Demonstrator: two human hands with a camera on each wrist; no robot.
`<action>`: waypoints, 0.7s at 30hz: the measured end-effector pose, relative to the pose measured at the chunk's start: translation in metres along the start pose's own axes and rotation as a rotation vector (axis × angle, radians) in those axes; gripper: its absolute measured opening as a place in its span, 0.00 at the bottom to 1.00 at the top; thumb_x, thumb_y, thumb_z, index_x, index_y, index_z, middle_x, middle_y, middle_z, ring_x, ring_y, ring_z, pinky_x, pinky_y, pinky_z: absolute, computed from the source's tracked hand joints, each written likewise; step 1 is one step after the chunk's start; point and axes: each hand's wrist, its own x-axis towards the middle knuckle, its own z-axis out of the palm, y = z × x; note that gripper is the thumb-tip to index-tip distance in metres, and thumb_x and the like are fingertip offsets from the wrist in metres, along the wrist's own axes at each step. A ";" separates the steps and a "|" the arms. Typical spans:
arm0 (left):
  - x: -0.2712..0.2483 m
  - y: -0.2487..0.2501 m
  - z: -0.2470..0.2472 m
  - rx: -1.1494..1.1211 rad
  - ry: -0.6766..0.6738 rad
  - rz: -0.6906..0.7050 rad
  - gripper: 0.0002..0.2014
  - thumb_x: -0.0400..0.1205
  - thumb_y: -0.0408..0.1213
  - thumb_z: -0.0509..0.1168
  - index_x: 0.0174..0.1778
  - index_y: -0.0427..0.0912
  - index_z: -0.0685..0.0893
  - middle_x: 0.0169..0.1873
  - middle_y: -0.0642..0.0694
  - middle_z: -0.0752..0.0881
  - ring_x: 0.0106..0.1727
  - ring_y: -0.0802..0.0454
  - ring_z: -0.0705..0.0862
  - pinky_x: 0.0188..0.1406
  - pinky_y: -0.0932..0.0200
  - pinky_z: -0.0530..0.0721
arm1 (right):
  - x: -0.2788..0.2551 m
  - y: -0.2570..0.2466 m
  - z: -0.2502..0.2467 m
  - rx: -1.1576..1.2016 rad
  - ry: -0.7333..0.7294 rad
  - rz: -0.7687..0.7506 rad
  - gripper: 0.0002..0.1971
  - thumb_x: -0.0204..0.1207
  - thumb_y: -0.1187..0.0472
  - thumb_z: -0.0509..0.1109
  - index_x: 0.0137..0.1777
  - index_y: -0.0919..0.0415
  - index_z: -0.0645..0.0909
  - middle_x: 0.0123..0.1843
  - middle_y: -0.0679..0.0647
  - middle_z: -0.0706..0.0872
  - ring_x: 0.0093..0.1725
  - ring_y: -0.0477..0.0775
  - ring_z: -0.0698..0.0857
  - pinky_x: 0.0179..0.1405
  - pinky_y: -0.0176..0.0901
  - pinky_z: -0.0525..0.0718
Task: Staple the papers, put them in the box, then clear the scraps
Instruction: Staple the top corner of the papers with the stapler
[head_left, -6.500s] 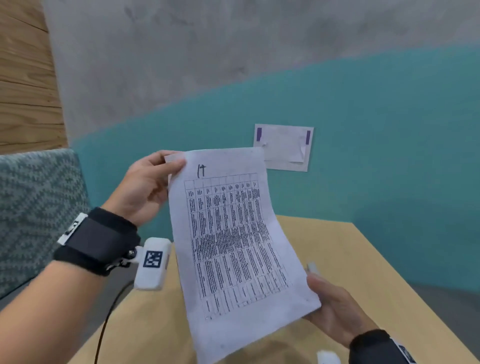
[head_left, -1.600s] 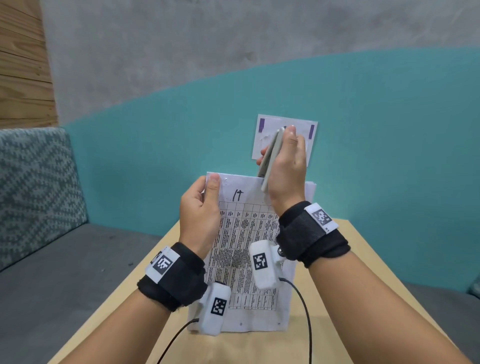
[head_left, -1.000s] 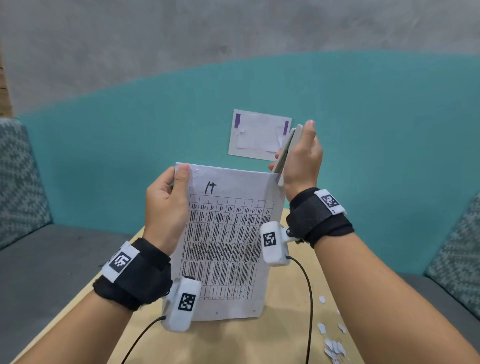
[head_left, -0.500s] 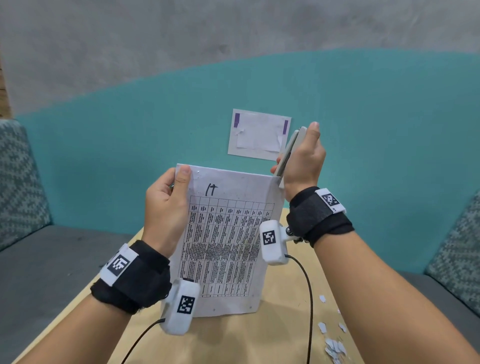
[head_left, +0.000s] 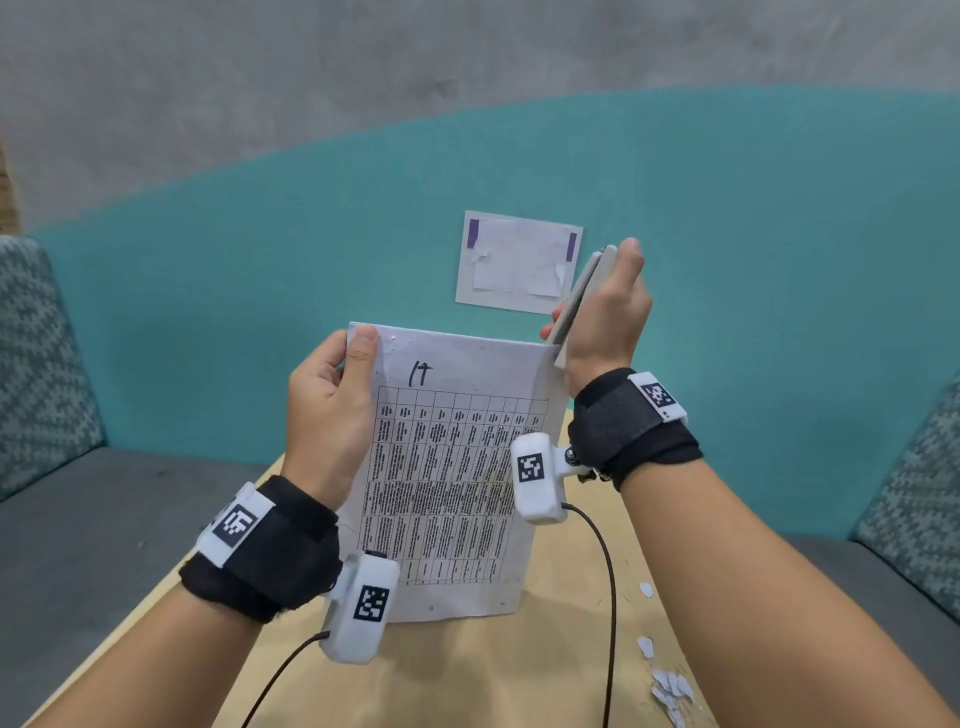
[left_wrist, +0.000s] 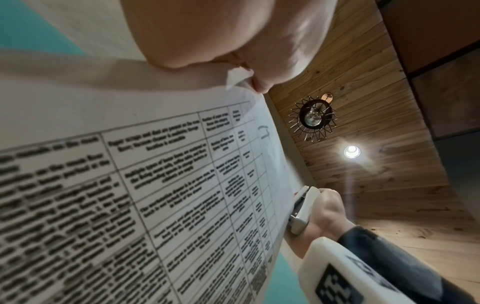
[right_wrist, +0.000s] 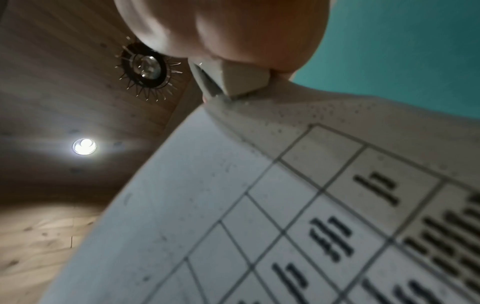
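Holding the papers (head_left: 457, 467) upright over the table (head_left: 467, 675), the left hand (head_left: 332, 410) pinches their top left corner, thumb on the printed face and fingers behind. The right hand (head_left: 605, 312) is clenched round the stapler (head_left: 579, 299), whose mouth sits at the top right corner of the sheets; the bottom edge of the papers appears to rest on the table, near its centre.

Handling, as judged: the papers are light, thin and limp, so they bow and slide apart unless pinched near the edge being stapled; a grip at 1 top corner with the stapler at the other keeps that edge taut. The stapler looks rigid and small enough to squeeze in 1 fist. The scraps (head_left: 667, 686) at the near right of the table are tiny and light, better swept together than picked singly.

Hard to make out: how many sheets there are, though the left wrist view shows at least 2 edges (left_wrist: 239, 76) under the thumb. Whether the stapler has closed on the sheets, or a staple is already in, cannot be told; the right wrist view (right_wrist: 233, 82) shows its tip touching the corner only. No box is in view. The printed text is unreadable, and the scraps are cut off at the bottom edge.
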 end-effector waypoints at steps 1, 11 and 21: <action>0.001 0.000 0.000 0.003 0.007 0.001 0.29 0.93 0.48 0.61 0.45 0.18 0.74 0.40 0.42 0.74 0.41 0.43 0.69 0.42 0.46 0.70 | 0.002 0.000 -0.001 0.018 -0.001 0.020 0.23 0.85 0.41 0.54 0.37 0.57 0.72 0.32 0.61 0.72 0.22 0.56 0.76 0.22 0.47 0.83; 0.009 -0.009 -0.014 0.030 0.076 -0.016 0.31 0.90 0.53 0.63 0.47 0.19 0.76 0.42 0.41 0.77 0.42 0.43 0.71 0.44 0.46 0.73 | 0.025 0.047 -0.061 -0.225 0.318 0.186 0.07 0.84 0.55 0.55 0.51 0.59 0.68 0.37 0.48 0.71 0.34 0.49 0.72 0.35 0.39 0.75; 0.010 -0.010 -0.014 0.032 0.105 -0.041 0.27 0.93 0.46 0.61 0.43 0.21 0.74 0.38 0.40 0.73 0.40 0.44 0.67 0.42 0.50 0.69 | -0.033 0.170 -0.135 -0.602 -0.118 0.688 0.08 0.77 0.57 0.69 0.47 0.62 0.80 0.48 0.66 0.87 0.45 0.67 0.92 0.39 0.56 0.94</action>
